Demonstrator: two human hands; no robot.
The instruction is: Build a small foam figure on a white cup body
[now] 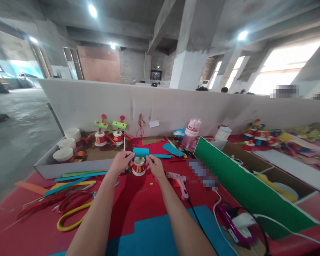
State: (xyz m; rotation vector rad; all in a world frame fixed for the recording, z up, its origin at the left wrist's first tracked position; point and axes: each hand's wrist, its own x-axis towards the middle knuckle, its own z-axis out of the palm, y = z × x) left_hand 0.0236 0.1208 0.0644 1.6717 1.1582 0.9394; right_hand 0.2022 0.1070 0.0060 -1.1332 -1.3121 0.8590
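Note:
My left hand (pixel 123 161) and my right hand (pixel 155 165) pinch the two ends of a short blue paper tube (pixel 141 152). The tube lies level above a small red and white paper cup (pixel 139 168), which stands upside down on the red table. A yellowish piece shows between tube and cup; whether the tube touches it I cannot tell. To the right of my right hand lies a pink glue gun (pixel 181 185). Scissors with yellow handles (pixel 69 218) and scissors with red handles (pixel 73 201) lie left of my left forearm.
A shallow box (pixel 77 170) at the left holds white cups (pixel 63 154) and two finished-looking cup figures (pixel 100 138) with green heads. Paper strips (pixel 80 176) lie before it. A pink bottle (pixel 191 135), a green divider (pixel 242 188) and a purple power strip (pixel 236 222) with cables stand right.

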